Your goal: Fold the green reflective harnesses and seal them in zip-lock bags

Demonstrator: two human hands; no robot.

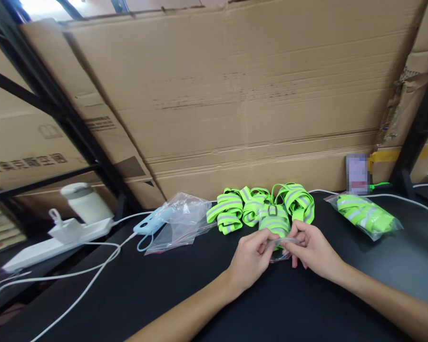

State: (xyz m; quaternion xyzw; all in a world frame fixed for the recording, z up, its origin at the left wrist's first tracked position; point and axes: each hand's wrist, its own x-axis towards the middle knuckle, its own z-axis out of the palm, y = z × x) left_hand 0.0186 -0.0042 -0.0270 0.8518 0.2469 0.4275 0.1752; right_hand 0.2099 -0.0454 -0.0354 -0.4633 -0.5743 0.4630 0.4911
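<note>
Between my hands is a clear plastic zip bag (280, 243) holding a rolled neon-green reflective strap (274, 222) with a buckle. My left hand (251, 256) pinches the bag's near edge on the left, and my right hand (313, 249) pinches the same edge on the right. Both sets of fingers are closed on the plastic. Just behind the bag lie loose coiled green straps with grey stripes, one coil (229, 211) at the left and another (296, 202) at the right.
A filled bag of green strap (367, 213) lies at the right. Clear bags (185, 223) partly cover a light-blue phone (151, 222) at the left. Beyond are a white power strip (57, 247), cables and a white bottle (87, 204). Cardboard (242, 95) stands behind the black table (185, 289).
</note>
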